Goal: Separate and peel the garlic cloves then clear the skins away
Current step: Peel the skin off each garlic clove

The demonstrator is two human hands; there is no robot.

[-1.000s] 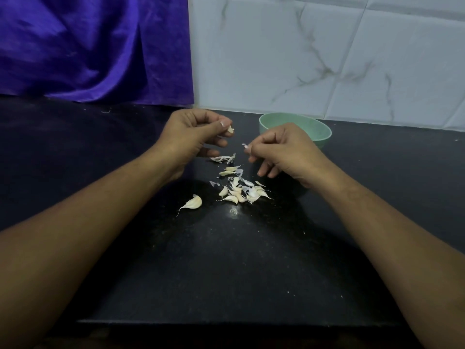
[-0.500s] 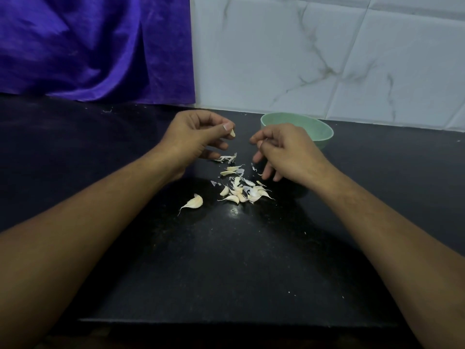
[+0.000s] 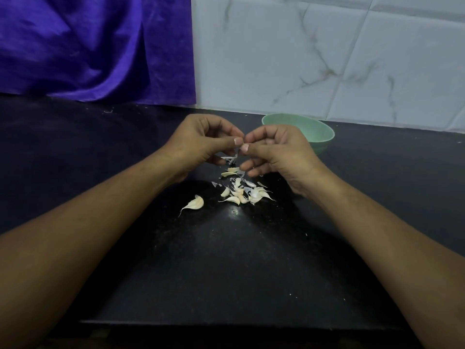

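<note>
- Head view, hands: the left hand [image 3: 201,144] and the right hand [image 3: 279,152] meet fingertip to fingertip above the black counter [image 3: 226,260], just in front of the green bowl [image 3: 319,137]. The thumb and forefinger of each hand are drawn narrow in a pinch on the held clove [image 3: 241,145], of which only a pale sliver shows between the two thumbnails. The other fingers curl loosely beneath.
- Head view, location of the garlic: the loose clove [image 3: 195,204] lies alone on the counter, near the pile [image 3: 242,192] but apart from it, on its left. The pile, a mix of cloves and skins, lies directly below the hands. A few skin scraps [image 3: 230,171] lie between the pile and the fingers.
- Head view, handling (judgement): each clove is probably light, small and firm, with a dry papery skin that tears readily and clings in places. The smooth peeled flesh is likely to slip. The best hold appears to be a pinch across the fat middle, leaving the tail or root end free for the other hand to strip. The skins, being near weightless, should scatter easily and may be better swept together than picked up singly.
- Head view, orientation: the loose clove's long axis runs diagonally, its fat end toward the upper right and its thin tail toward the lower left, nearer the person. Pieces in the pile point in mixed directions. The held clove's axis cannot be told.
- Head view, surroundings: a purple cloth [image 3: 88,46] and a tiled wall [image 3: 302,59] stand behind; the bowl's contents are hidden.
</note>
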